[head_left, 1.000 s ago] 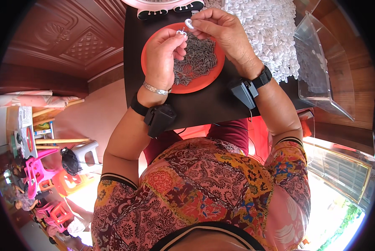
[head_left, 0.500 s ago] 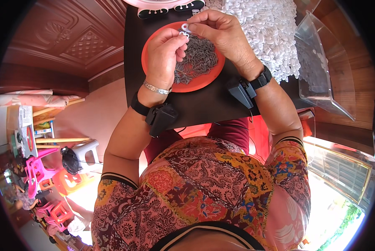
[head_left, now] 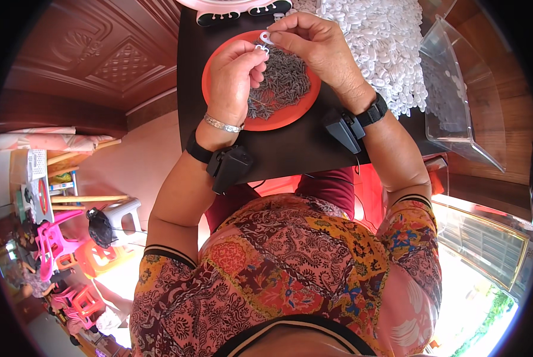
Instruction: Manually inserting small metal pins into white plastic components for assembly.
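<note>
Both hands have closed together above the red plate: right hand now pinching a small white ring against the left hand.

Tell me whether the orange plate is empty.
No, the orange plate holds a heap of small dark pieces, and both hands work just above it.

Orange plate; dark grey small parts; white ring pile; black table; paisley patchwork dress.
</note>
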